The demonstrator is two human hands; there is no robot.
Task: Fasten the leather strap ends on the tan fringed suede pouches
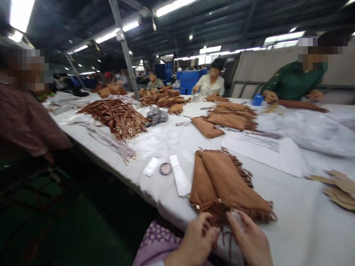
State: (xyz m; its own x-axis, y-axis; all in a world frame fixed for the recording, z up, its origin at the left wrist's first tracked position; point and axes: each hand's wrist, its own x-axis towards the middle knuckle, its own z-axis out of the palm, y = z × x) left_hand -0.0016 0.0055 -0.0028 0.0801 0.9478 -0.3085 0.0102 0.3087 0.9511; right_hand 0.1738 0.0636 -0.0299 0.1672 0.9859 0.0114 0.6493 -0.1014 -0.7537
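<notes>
A brown leather bag (229, 175) with fringe along its edge lies on the white-covered table in front of me. At its near end are gold-coloured metal fittings, and thin brown strands hang over the table edge. My left hand (198, 234) is closed at the bag's near left corner, fingers curled together; what they grip is hidden. Closed at the near edge, my right hand (252, 238) pinches the bag between thumb and fingers. Something small and greyish shows by its fingertips, too blurred to name.
Left of the bag lie white slips (180, 177) and a small round disc (165, 169). Farther off are a heap of brown straps (116, 114), more fringed bags (227, 116), clear plastic (318, 129) and tan pieces (340, 186). Several people work around the table; a metal post (126, 51) rises from it.
</notes>
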